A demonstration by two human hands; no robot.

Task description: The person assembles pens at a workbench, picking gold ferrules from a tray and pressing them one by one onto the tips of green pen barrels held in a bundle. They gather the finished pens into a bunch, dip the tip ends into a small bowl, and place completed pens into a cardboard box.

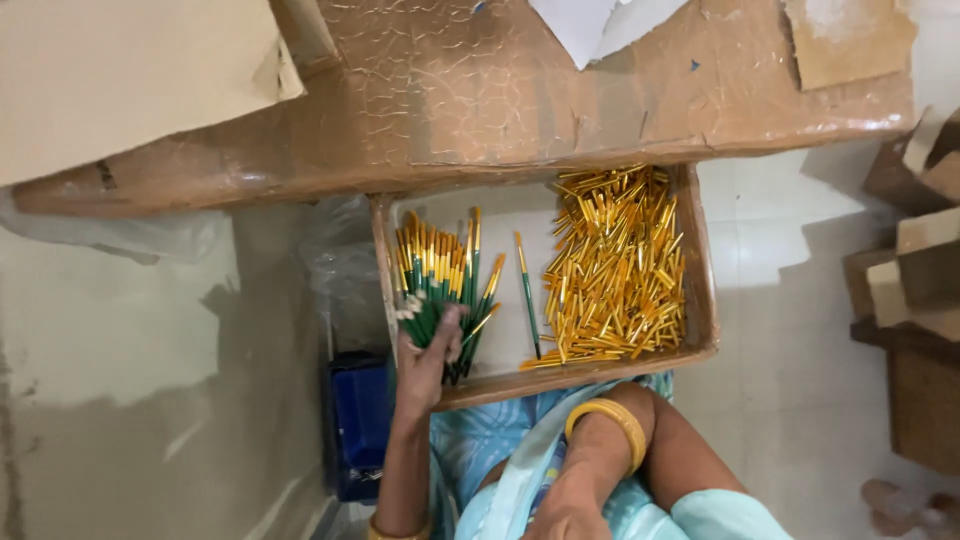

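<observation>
Green sticks (pixel 440 285): bundle with gold tips, left part of the tray (pixel 700 300), centre of frame.
Left hand (pixel 428 365): fingers closed around the bundle.
Right hand (pixel 570 515): bottom edge; grip cannot be told.
Risk: loose grip may let sticks slide into the gold caps (pixel 615 265).

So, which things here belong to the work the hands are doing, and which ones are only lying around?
In the work:
- left hand gripping the bundle of green sticks
- heap of gold caps
- wooden tray
- loose green stick

Lying about:
- cardboard sheet
- blue box
- cartons
- right hand, idle in the lap
</observation>
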